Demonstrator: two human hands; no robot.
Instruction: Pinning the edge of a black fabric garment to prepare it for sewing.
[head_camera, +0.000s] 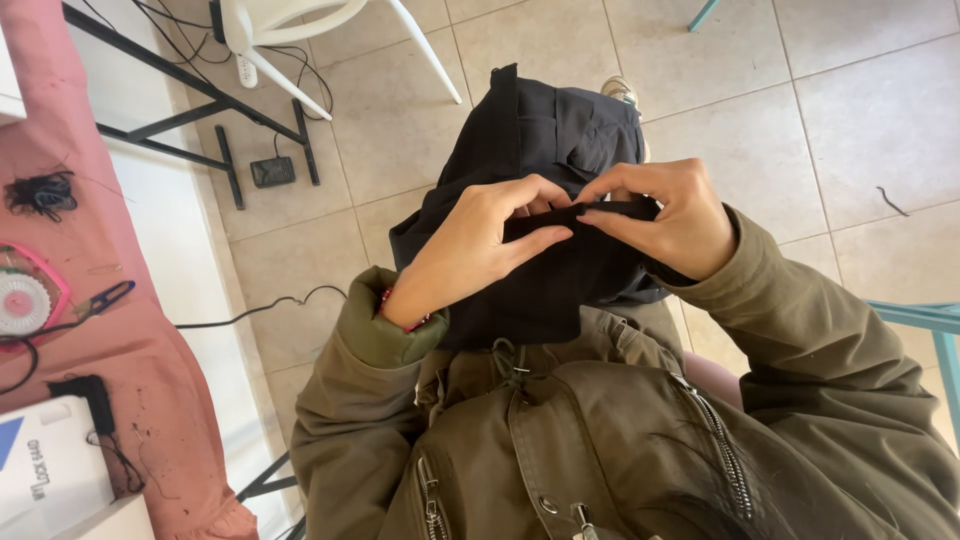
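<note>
Black woven cloth, a dark garment (545, 140), hangs over the person's lap above the tiled floor (850, 110). The left hand (470, 245) and right hand (670, 215) both have their fingers (545, 238) pinched shut on a folded edge of it, drawn taut between them. It looks soft, light and limp, best held at that firm seam. A pink-covered bench (120, 330) stands at the left, carrying snips (105, 298).

You wear an olive-green zipped jacket (620, 440) and hold a plain black folded fabric garment (545, 150) over beige floor tiles (860, 110), with a dusty-pink cloth-covered table (110, 330), a white plastic chair (300, 30) and a teal metal frame (925, 320) around you.
</note>
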